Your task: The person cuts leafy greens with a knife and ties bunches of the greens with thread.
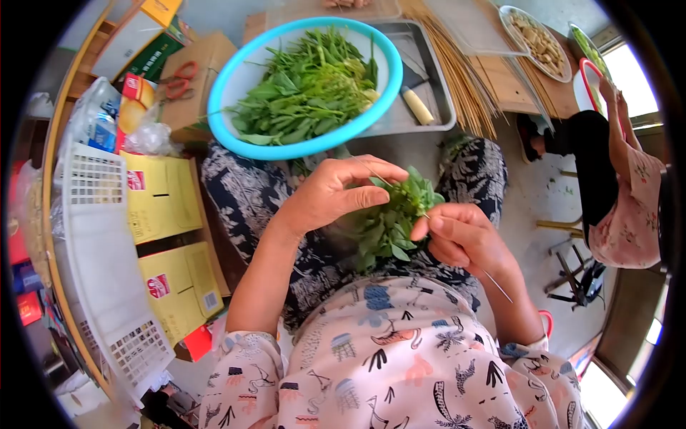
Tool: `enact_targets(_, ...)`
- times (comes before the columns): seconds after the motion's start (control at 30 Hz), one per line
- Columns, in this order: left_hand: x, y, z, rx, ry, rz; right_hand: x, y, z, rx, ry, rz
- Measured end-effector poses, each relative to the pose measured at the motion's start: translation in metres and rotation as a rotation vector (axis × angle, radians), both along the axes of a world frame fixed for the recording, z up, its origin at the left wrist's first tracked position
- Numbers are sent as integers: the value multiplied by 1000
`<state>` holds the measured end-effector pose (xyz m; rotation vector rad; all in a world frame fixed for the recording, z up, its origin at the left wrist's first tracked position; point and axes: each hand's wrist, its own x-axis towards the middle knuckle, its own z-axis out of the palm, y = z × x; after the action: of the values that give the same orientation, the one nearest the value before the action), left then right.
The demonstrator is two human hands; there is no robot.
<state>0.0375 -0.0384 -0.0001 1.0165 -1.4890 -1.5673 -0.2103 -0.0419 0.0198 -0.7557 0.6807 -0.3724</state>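
Note:
Leafy greens [389, 227] hang in a bunch between my two hands, above my lap. A thin skewer runs through the top of the bunch; one end shows below my right hand. My right hand [461, 236] pinches the skewer, thumb against fingers. My left hand [343, 187] is curved over the upper left of the bunch, its fingers along the skewer's other end. Beyond my hands stands a blue-rimmed basin [266, 151] full of loose greens [307, 93].
A metal tray [443, 107] with a knife [416, 104] lies behind the basin, beside many thin sticks [461, 71]. Red scissors [179, 80] rest on a cardboard box at the left. Plates of food stand at the back right. Another person [629, 207] is at the right.

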Motion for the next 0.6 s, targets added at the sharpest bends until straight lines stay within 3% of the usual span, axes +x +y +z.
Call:
enact_targets(0.23,65,-22,22,-123,-288,509,-13,3,-11,7,-11,-60)
enact_targets(0.3,77,-38,17,-168,-402,555,-14,4,-13,7,-12,-81)
enact_targets(0.43,75,-66,3,-316,-723,438,-14,7,-13,1,-8,-98)
enact_targets(0.53,64,-77,-9,-629,-1080,310,-16,8,-14,-9,-21,-108)
enact_targets(0.6,63,-82,-17,-693,-1145,287,-18,8,-15,11,-24,-117)
